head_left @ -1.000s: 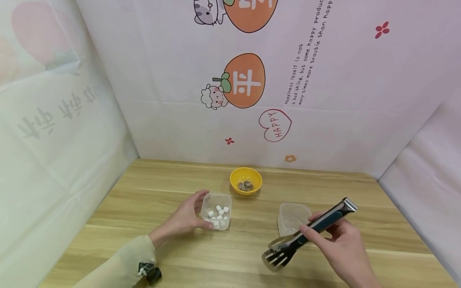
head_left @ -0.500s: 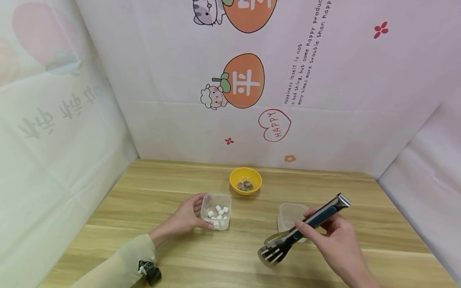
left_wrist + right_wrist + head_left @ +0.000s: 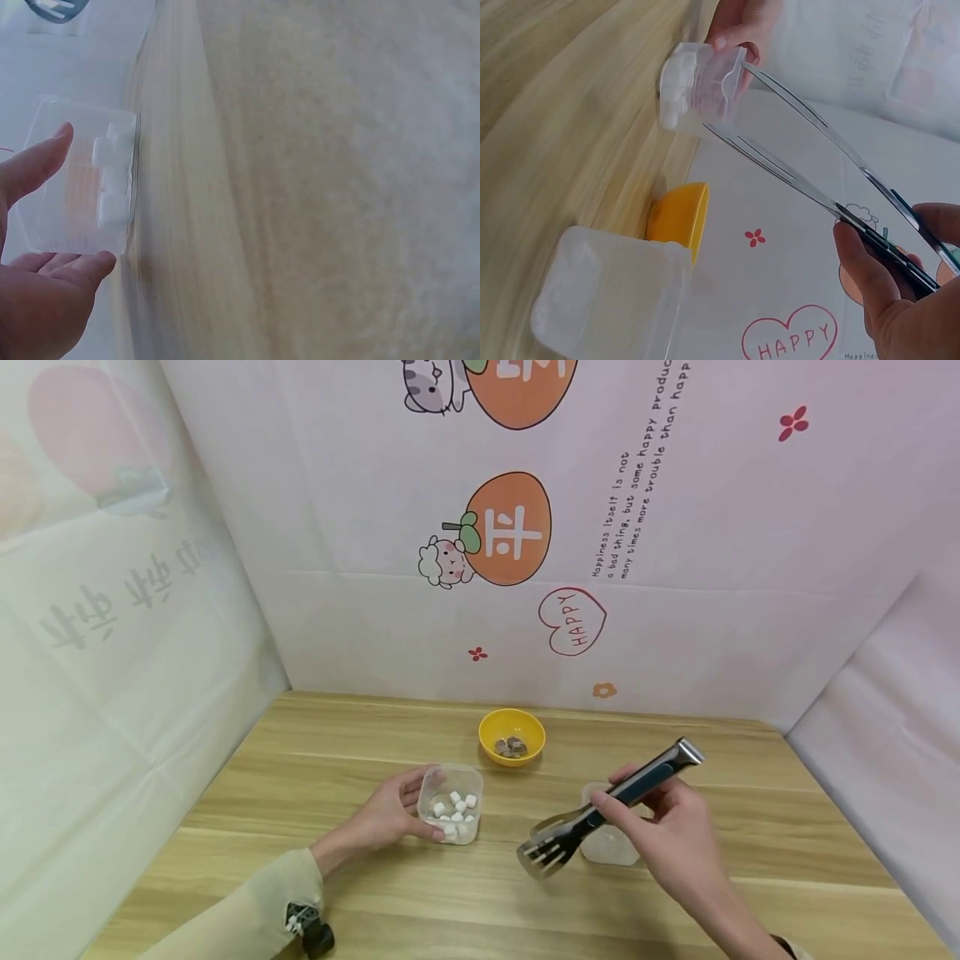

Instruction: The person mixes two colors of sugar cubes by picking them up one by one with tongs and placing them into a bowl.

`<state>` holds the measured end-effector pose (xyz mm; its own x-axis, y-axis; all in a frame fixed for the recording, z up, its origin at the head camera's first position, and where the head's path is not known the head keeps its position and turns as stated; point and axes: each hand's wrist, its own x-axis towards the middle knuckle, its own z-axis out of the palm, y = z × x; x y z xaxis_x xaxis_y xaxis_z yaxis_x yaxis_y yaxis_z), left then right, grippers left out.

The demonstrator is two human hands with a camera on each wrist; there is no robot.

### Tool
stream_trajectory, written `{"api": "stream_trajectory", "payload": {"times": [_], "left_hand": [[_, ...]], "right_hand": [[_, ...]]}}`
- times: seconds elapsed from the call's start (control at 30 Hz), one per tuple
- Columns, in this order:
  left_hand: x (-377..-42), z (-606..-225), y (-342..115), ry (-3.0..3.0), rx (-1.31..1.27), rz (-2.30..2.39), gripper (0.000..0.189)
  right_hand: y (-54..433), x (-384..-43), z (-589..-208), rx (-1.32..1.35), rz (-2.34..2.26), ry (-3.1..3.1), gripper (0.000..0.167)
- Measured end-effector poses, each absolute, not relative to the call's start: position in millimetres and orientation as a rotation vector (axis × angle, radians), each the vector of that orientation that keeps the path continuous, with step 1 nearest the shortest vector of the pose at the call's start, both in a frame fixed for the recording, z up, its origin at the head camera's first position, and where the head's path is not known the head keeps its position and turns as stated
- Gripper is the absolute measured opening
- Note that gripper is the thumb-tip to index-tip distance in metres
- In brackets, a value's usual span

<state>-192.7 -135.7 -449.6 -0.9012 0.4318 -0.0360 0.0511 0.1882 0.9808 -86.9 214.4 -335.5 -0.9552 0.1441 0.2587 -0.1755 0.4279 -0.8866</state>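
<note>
On the left, my left hand (image 3: 386, 812) grips a clear square plastic container (image 3: 474, 781), thumb at the near side and fingers at the far side. Several small white cubes (image 3: 457, 817) lie on its bottom. My right hand (image 3: 671, 831) holds metal tongs (image 3: 641, 782) with dark handle grips between thumb and fingers. Their slotted heads (image 3: 754, 154) are spread apart in the right wrist view, with nothing between them. In the head view they hang over the table, between the two containers. A second clear container (image 3: 611, 852) stands beneath the right hand, partly hidden by it.
A yellow bowl (image 3: 529, 732) with several grey-brown pieces (image 3: 512, 747) in it stands at the back, behind and between the containers. The wooden table (image 3: 360, 727) ends at a printed white cloth (image 3: 360, 635) behind, with cloth also at both sides.
My right hand has moved left and a little farther back with the tongs, coming over the right container. My left hand stays at its container, which has barely shifted.
</note>
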Motion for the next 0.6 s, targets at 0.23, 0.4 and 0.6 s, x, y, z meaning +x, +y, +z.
{"api": "stream_trajectory", "payload": {"times": [0.23, 0.4, 0.6], "left_hand": [[-193.2, -449.8, -135.4, 2.199, 0.430, 1.755, 0.104], [-193.6, -448.6, -134.4, 2.219, 0.438, 1.761, 0.103], [-192.0, -448.7, -135.3, 2.185, 0.458, 1.786, 0.103]], "right_hand": [[195.8, -105.6, -329.7, 0.173, 1.605, -2.299, 0.027], [180.6, -120.0, -326.4, 0.250, 1.624, -2.259, 0.024], [161.1, -136.3, -328.1, 0.340, 1.675, -2.202, 0.021]]}}
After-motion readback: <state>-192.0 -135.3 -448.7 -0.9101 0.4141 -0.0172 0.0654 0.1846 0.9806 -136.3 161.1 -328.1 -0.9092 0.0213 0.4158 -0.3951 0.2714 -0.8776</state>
